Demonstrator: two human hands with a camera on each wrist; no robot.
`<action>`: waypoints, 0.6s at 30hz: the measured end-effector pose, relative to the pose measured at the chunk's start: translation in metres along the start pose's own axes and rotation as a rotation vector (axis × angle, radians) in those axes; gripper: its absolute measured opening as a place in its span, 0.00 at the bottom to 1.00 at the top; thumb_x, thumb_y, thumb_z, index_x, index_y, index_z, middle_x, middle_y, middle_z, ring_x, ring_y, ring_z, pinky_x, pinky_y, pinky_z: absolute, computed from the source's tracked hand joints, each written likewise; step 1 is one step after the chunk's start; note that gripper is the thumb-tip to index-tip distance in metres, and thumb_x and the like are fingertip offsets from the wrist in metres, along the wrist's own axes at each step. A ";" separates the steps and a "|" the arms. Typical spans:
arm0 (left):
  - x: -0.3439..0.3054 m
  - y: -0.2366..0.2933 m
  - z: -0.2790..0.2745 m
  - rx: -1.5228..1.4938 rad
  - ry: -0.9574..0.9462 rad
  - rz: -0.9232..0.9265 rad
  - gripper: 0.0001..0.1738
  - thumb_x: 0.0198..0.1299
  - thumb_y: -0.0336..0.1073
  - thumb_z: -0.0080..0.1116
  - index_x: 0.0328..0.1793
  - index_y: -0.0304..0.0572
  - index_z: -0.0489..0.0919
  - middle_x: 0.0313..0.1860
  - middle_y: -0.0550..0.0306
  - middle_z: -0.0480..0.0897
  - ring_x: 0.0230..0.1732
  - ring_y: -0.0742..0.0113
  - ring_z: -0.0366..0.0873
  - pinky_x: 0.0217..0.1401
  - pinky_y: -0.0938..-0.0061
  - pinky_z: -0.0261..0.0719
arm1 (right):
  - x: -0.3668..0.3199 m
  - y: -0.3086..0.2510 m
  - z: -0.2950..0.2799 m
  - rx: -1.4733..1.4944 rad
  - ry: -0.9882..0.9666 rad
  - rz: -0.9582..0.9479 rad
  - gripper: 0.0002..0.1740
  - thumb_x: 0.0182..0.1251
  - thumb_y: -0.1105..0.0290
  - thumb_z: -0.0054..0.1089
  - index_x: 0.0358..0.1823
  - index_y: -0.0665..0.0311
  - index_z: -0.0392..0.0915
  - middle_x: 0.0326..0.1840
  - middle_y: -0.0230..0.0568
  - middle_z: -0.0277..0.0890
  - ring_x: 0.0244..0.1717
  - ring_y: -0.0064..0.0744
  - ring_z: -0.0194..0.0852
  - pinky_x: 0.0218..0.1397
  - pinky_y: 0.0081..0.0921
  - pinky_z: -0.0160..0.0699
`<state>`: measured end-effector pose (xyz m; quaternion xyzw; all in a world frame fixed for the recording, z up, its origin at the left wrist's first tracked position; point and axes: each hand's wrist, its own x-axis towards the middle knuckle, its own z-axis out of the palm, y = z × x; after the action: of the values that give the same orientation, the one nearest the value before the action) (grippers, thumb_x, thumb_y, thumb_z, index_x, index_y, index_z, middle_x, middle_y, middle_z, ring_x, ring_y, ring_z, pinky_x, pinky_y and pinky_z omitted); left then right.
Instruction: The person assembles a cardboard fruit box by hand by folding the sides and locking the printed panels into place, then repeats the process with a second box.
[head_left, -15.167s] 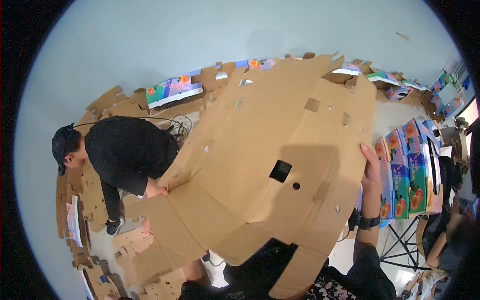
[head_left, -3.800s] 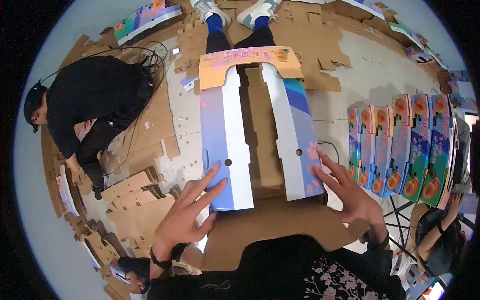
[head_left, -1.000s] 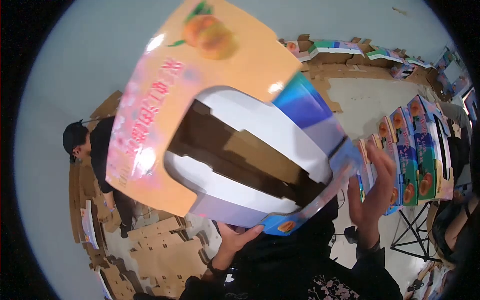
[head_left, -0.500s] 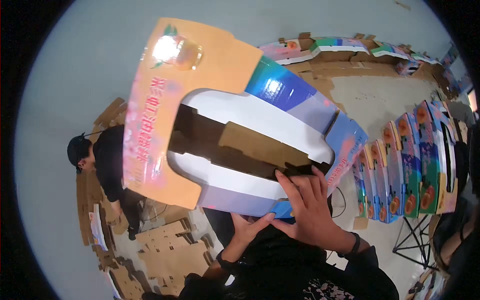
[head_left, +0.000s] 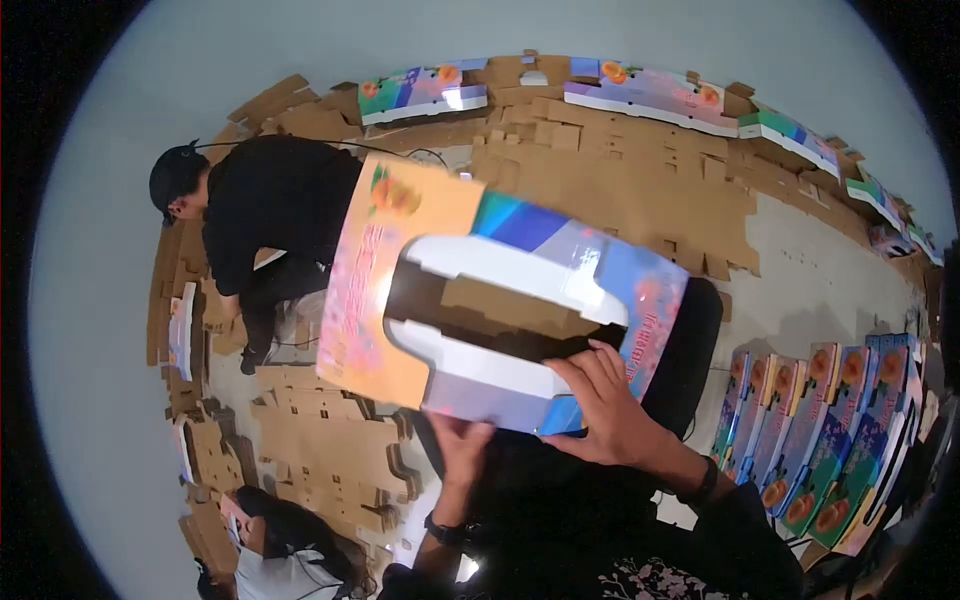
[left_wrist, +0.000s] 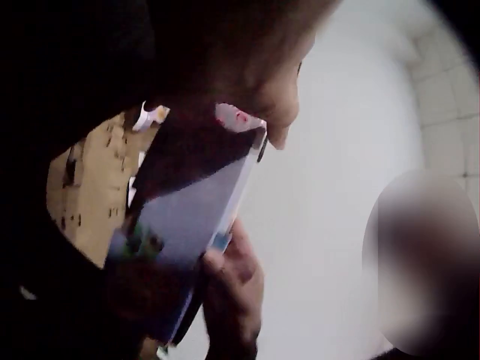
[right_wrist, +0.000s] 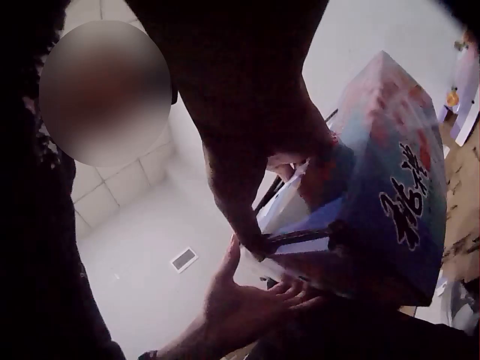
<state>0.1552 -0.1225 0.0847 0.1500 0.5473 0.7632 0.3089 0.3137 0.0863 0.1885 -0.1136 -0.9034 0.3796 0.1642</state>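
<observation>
A printed cardboard box (head_left: 570, 240) with peach pictures is held tilted before the torso, its handle-shaped opening facing the head camera. White inner flaps (head_left: 480, 352) line both long sides of that opening. My left hand (head_left: 462, 450) grips the near side, thumb on the printed wall; in the right wrist view the left hand (right_wrist: 247, 307) has its fingers beneath the box (right_wrist: 401, 187). My right hand (head_left: 610, 410) holds the right near corner, fingers over the opening's rim, thumb at the blue tab. In the left wrist view the box (left_wrist: 195, 202) is dark, its underside partly hidden.
Upright printed boxes (head_left: 800, 440) stand in a row at the right. Flat cardboard (head_left: 640, 190) covers the floor ahead, more cardboard (head_left: 330, 440) lies at the left. A person in black (head_left: 280, 200) bends down at the left; another person (head_left: 290, 550) is at lower left.
The flat cardboard sheet has given way to the formed box. Since one second ago my right hand has come onto its near corner; lately the box appears smaller and the head view shows more floor.
</observation>
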 end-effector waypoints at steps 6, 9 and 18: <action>0.009 0.034 -0.022 -0.120 0.168 0.075 0.37 0.71 0.41 0.56 0.80 0.37 0.55 0.72 0.44 0.69 0.72 0.50 0.69 0.75 0.51 0.66 | 0.011 -0.003 0.023 0.002 -0.127 -0.034 0.48 0.53 0.55 0.78 0.71 0.69 0.63 0.60 0.53 0.64 0.66 0.54 0.61 0.80 0.57 0.47; 0.011 0.038 -0.024 -0.230 0.175 -0.028 0.37 0.60 0.34 0.67 0.74 0.41 0.63 0.67 0.54 0.73 0.67 0.60 0.72 0.69 0.63 0.71 | 0.007 -0.008 0.027 -0.024 -0.141 0.011 0.49 0.52 0.55 0.78 0.72 0.67 0.63 0.61 0.52 0.64 0.67 0.54 0.61 0.80 0.58 0.46; 0.036 0.043 -0.048 -0.218 -0.146 -0.280 0.35 0.70 0.39 0.63 0.77 0.43 0.59 0.74 0.53 0.66 0.74 0.57 0.65 0.75 0.54 0.64 | -0.016 -0.036 -0.026 -0.284 -0.089 0.213 0.50 0.48 0.59 0.80 0.74 0.61 0.64 0.58 0.47 0.68 0.66 0.50 0.66 0.83 0.56 0.46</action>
<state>0.0871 -0.1448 0.1039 0.0931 0.4532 0.7544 0.4656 0.3355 0.0730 0.2280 -0.2141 -0.9371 0.2679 0.0654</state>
